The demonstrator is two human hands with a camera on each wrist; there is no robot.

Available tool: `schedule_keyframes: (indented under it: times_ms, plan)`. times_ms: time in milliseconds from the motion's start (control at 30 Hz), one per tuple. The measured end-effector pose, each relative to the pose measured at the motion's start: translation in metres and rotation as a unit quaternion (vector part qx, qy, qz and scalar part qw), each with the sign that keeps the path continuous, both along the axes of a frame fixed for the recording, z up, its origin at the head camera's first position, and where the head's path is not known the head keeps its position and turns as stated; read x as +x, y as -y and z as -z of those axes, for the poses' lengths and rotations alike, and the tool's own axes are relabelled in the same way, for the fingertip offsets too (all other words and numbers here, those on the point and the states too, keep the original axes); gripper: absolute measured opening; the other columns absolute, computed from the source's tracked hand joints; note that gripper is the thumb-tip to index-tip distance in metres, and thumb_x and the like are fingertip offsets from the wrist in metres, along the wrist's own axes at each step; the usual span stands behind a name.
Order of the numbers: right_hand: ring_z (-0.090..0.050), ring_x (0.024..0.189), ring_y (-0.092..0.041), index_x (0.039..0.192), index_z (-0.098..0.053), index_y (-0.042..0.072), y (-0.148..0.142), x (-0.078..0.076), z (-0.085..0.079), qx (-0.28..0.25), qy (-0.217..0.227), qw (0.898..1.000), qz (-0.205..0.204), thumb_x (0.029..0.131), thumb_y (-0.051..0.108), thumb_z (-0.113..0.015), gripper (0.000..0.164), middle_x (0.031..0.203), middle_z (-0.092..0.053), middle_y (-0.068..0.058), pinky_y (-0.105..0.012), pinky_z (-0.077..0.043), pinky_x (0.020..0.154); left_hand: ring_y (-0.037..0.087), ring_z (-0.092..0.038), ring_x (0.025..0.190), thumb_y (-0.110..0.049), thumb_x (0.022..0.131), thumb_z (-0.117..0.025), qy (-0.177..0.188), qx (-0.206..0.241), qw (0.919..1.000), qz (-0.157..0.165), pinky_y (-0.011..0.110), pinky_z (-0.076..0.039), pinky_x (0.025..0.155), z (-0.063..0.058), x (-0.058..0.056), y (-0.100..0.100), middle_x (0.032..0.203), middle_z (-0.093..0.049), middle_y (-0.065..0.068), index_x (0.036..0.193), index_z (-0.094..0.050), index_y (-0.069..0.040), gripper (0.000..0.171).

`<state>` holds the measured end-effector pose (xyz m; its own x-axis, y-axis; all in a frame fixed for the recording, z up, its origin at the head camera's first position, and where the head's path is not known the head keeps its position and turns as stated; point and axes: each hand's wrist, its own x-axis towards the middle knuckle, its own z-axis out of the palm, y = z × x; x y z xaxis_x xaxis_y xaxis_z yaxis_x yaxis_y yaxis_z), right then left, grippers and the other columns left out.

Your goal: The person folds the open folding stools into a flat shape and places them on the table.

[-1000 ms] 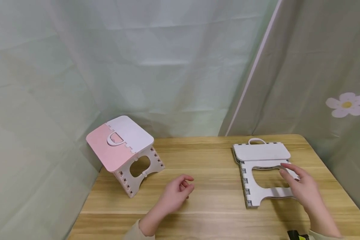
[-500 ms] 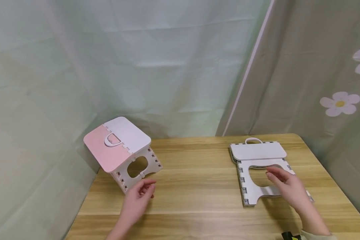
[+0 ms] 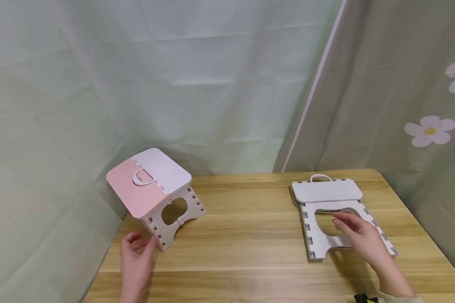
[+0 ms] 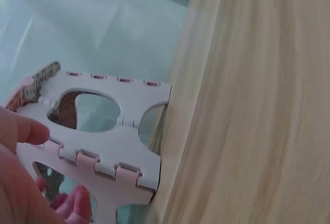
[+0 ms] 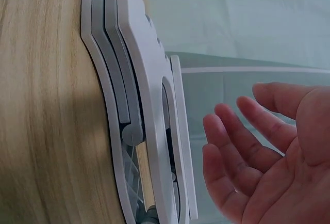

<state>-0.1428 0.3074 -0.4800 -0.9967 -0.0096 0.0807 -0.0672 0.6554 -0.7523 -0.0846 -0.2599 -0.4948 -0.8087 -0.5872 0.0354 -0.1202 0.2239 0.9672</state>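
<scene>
An unfolded step stool [image 3: 140, 189] with a pink-and-white top stands at the table's left side. Beside its near leg corner is my left hand [image 3: 135, 261], thumb and fingers apart on either side of that corner. In the left wrist view the thumb [image 4: 32, 130] lies close to the stool's white leg panel [image 4: 103, 146]; whether it touches I cannot tell. A white-and-grey folding stool [image 3: 327, 191] lies folded flat at the right, its handle toward the back. My right hand [image 3: 364, 240] hovers over its cut-out, fingers loosely bent and holding nothing, apart from the stool in the right wrist view.
The wood-grain table [image 3: 242, 252] bears both stools, with bare wood between them. Pale green curtains [image 3: 212, 105] hang behind and at the sides, close to the table's edges. A dark strap piece [image 3: 361, 298] shows at the right wrist.
My left hand has moved left, from the table's middle to the pink-and-white stool's near leg. The right hand has shifted slightly left over the folded stool. Both stools stay put.
</scene>
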Motion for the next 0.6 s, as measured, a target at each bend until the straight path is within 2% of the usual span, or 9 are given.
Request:
schedule_keyframes:
  times_ms: [67, 200, 367, 600]
  plan:
    - [-0.063, 0.104, 0.005, 0.139, -0.068, 0.004, 0.000, 0.000, 0.000, -0.001, 0.003, 1.000, -0.001, 0.110, 0.037, -0.063, 0.044, 0.126, -0.074, -0.013, -0.018, -0.052, 0.082, 0.021, -0.049, 0.114, -0.014, 0.103, -0.071, 0.016, -0.015, 0.9997, 0.013, 0.019, -0.046, 0.069, 0.002, -0.002, 0.004, 0.146, -0.042, 0.017, 0.155, -0.035, 0.001, 0.065]
    - [-0.063, 0.105, 0.004, 0.140, -0.068, 0.005, 0.000, 0.000, 0.000, 0.002, 0.011, 1.000, -0.002, 0.111, 0.036, -0.062, 0.043, 0.128, -0.074, -0.013, -0.020, -0.053, 0.083, 0.037, -0.045, 0.129, -0.015, 0.104, -0.071, 0.036, -0.037, 0.9973, 0.052, 0.014, -0.044, 0.074, 0.004, -0.006, 0.010, 0.154, -0.039, 0.027, 0.166, -0.028, -0.002, 0.076]
    - [-0.063, 0.105, 0.004, 0.140, -0.068, 0.005, -0.001, 0.002, 0.002, 0.003, 0.014, 1.000, 0.000, 0.111, 0.035, -0.062, 0.042, 0.128, -0.074, -0.013, -0.020, -0.052, 0.083, 0.040, -0.044, 0.136, -0.017, 0.105, -0.071, 0.045, -0.069, 0.9924, 0.091, 0.010, -0.039, 0.080, 0.005, -0.013, 0.015, 0.156, -0.044, 0.026, 0.166, -0.028, 0.000, 0.076]
    - [-0.062, 0.106, 0.005, 0.139, -0.068, 0.004, -0.002, 0.004, 0.004, -0.004, 0.012, 1.000, 0.001, 0.111, 0.035, -0.063, 0.042, 0.129, -0.073, -0.015, -0.017, -0.051, 0.082, 0.040, -0.046, 0.136, -0.020, 0.107, -0.068, 0.062, -0.088, 0.9895, 0.096, 0.010, -0.036, 0.082, 0.007, -0.019, 0.015, 0.148, -0.050, 0.030, 0.161, -0.035, 0.006, 0.069]
